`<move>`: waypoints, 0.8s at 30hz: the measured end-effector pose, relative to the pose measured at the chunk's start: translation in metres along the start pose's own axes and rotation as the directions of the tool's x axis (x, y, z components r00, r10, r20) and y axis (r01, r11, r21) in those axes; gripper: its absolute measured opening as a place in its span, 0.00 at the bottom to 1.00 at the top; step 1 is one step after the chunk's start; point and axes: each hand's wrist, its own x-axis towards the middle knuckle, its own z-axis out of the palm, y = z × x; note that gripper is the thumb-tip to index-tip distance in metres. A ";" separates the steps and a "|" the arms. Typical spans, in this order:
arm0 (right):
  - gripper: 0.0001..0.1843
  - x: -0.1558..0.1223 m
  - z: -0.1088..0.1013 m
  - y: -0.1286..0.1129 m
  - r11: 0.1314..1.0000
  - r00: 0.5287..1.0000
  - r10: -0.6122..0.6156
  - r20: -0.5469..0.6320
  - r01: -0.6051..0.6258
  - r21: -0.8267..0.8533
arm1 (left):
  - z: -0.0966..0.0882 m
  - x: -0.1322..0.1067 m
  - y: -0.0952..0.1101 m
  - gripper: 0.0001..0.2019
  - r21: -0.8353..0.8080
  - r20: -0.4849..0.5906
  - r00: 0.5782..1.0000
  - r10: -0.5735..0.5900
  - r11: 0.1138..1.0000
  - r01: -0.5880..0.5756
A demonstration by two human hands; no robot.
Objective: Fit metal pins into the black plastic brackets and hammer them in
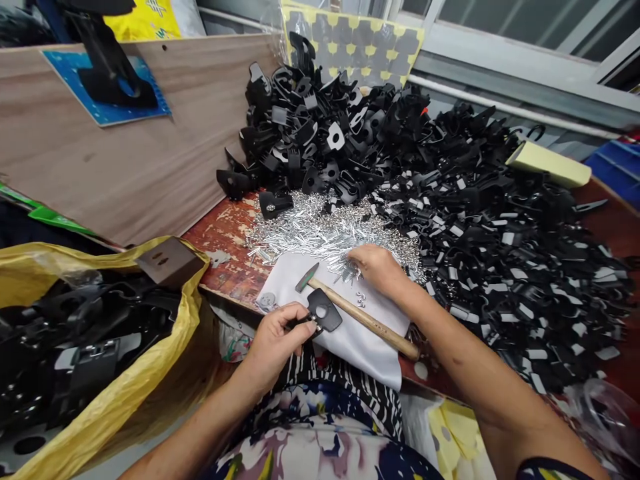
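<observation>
Flat black plastic clip [324,312] is pinched by left hand [273,343]; right hand [381,268] is laid on silver metal pins [320,230], grip indeterminable.

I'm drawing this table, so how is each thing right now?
Left hand: pinching a clip.
Right hand: resting on the pins, grip hidden.
Hammer: lying on the cloth.
Clip heap: piled loose.
Bag: open, partly filled.
</observation>
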 end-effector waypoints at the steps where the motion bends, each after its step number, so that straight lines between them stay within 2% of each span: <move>1: 0.13 0.006 0.000 -0.001 0.999 0.998 -0.042 0.037 0.043 -0.019 | 0.000 0.000 0.000 0.14 -0.015 -0.001 1.000 -0.009 1.000 0.009; 5: 0.10 0.020 0.000 -0.019 0.979 0.976 -0.172 0.135 0.184 -0.086 | 0.000 0.001 0.004 0.16 -0.126 0.011 0.998 -0.062 0.990 0.063; 8: 0.11 0.023 0.002 -0.019 0.968 0.970 -0.182 0.159 0.205 -0.144 | 0.000 0.002 0.009 0.16 -0.237 0.000 0.996 -0.085 0.968 0.082; 11: 0.12 0.020 0.005 -0.004 0.991 0.995 -0.086 0.050 0.090 -0.102 | -0.003 0.001 0.014 0.14 -0.351 -0.002 0.996 -0.088 0.933 0.082; 14: 0.11 0.004 -0.004 -0.002 0.998 0.988 0.000 -0.152 0.010 0.064 | -0.006 0.000 0.016 0.13 -0.441 0.004 0.997 -0.073 0.895 0.067; 16: 0.11 -0.014 -0.017 -0.016 0.973 0.965 0.038 -0.260 0.023 0.229 | -0.007 0.000 0.017 0.15 -0.477 -0.018 0.997 -0.078 0.877 0.060; 18: 0.12 -0.034 -0.032 -0.042 0.931 0.948 0.045 -0.314 0.074 0.357 | -0.005 0.001 0.018 0.16 -0.492 -0.040 0.995 -0.091 0.868 0.060; 21: 0.12 -0.055 -0.049 -0.085 0.886 0.929 0.018 -0.370 0.157 0.437 | 0.000 0.004 0.018 0.15 -0.486 -0.026 0.995 -0.091 0.871 0.067; 24: 0.10 -0.058 -0.050 -0.113 0.841 0.916 -0.035 -0.399 0.243 0.484 | 0.007 0.004 0.017 0.15 -0.489 -0.013 0.997 -0.081 0.870 0.065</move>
